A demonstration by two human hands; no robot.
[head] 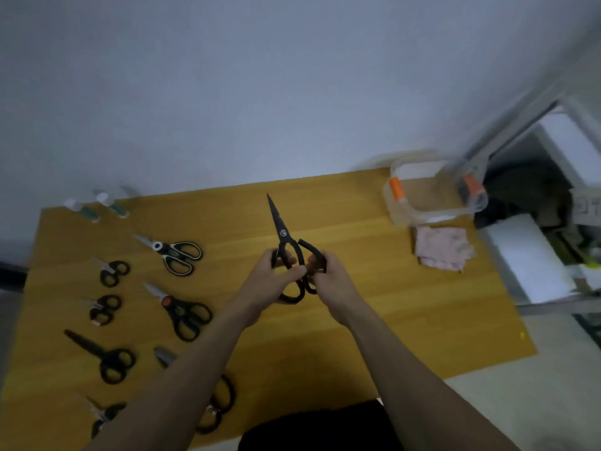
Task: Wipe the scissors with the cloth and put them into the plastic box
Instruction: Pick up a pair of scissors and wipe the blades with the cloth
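Holding the black scissors (286, 252) in both hands (279, 271), fingers clasping the handles, you haven't wiped yet. Next, fetch the cloth (442, 249) by the desk's (357, 320) far right corner.

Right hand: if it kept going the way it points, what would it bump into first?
The right hand points up-left, so it would probably meet the left hand first, on the same black scissors. Depth is unclear.

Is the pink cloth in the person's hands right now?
No, the pink cloth lies on the table beside the plastic box, while both hands hold black scissors.
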